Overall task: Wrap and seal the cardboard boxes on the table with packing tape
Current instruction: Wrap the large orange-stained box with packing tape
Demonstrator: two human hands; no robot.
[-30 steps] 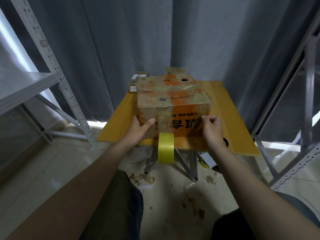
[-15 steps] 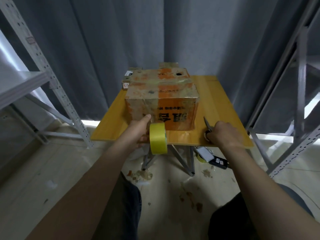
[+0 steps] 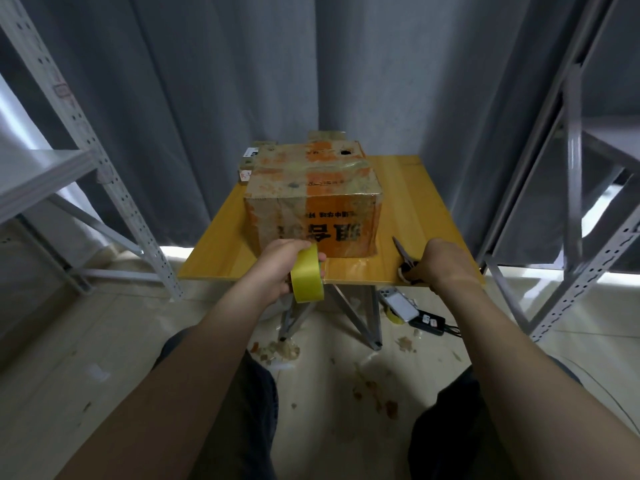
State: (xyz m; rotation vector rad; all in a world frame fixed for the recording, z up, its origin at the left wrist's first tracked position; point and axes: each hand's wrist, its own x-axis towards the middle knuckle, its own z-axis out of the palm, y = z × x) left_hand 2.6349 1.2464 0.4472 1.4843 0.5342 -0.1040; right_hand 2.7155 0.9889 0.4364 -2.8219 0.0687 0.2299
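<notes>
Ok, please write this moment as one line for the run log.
left hand: holds tape roll at table edge | right hand: grips scissors | box: on table

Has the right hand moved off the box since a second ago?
Yes. The right hand left the cardboard box and went rightward to the table near edge, gripping scissors.

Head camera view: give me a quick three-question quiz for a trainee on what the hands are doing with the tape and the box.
1. Multiple choice: the left hand grips A) a knife, B) the yellow tape roll, C) a marker.
2. True or false: the cardboard box sits on the floor.
3. Fill in: the right hand holds the ____ at the near edge of the table.
Key: 1 B; 2 false, it sits on the table; 3 scissors.
</notes>
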